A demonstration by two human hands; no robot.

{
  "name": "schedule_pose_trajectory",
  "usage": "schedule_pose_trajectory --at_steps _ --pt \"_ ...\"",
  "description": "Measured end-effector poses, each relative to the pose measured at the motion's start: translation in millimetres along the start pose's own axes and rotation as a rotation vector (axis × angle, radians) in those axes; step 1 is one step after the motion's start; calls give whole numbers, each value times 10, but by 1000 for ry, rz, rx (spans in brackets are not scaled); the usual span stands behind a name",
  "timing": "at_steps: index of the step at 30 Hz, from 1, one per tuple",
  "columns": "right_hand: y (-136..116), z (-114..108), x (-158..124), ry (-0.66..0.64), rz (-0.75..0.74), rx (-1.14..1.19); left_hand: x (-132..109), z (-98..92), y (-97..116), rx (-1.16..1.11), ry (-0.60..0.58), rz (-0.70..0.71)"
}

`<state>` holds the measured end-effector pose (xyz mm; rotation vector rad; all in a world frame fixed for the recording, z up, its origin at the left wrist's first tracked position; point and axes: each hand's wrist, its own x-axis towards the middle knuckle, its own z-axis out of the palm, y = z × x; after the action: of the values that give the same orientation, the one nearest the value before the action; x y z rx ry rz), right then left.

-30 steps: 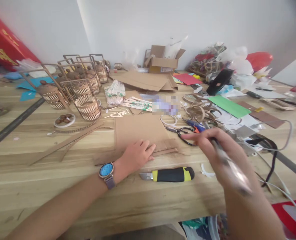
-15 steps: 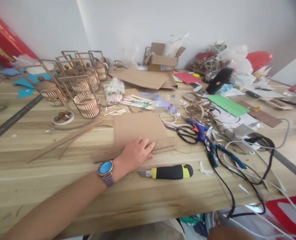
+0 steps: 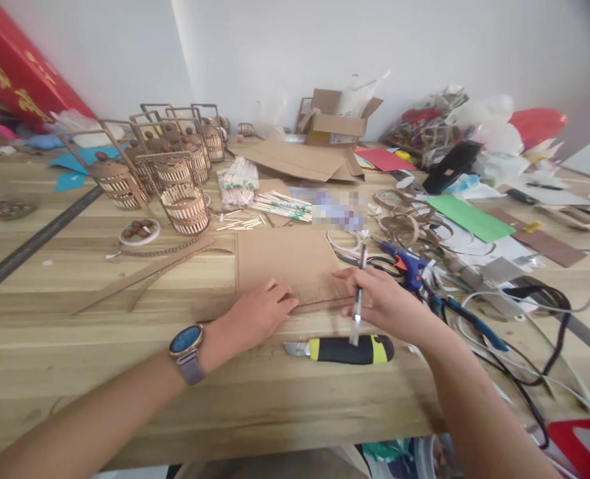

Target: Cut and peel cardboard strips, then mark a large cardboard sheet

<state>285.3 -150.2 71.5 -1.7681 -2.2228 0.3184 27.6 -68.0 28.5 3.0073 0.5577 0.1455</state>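
Note:
My left hand [image 3: 255, 313] lies flat with fingers together on the near edge of a brown cardboard sheet [image 3: 287, 261], a watch on its wrist. My right hand [image 3: 382, 299] is closed around a slim silver pen-like tool [image 3: 358, 293], held upright over the sheet's right corner. A black and yellow utility knife [image 3: 342, 348] lies on the wooden table [image 3: 125, 372] just below both hands, blade pointing left. The pen's lower tip hangs right above the knife's handle.
Scissors and a blue glue gun [image 3: 404, 261] lie right of the sheet, with pliers and tangled cables [image 3: 524, 332] beyond. Woven wooden lanterns [image 3: 175, 179] stand at the back left, long cardboard strips [image 3: 145, 276] to the left, an open box [image 3: 337, 123] at the back.
My right hand dropped out of view below the table's edge, then came back with the silver tool and now rests at the sheet's right corner. My left hand stayed on the cardboard.

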Motion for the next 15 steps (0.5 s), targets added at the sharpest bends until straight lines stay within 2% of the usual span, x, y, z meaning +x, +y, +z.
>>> schedule_pose_trajectory --at_steps 2,6,12,15 --pt "80 101 114 -82 15 -85 -7 30 -19 8 25 -15" --pt "129 248 177 -112 53 -115 -10 77 -87 6 35 -26" --pt "170 261 179 -62 48 -64 -13 110 -200 -40 79 -37" --pt "98 195 160 20 95 -126 -17 126 -210 -48 84 -41"
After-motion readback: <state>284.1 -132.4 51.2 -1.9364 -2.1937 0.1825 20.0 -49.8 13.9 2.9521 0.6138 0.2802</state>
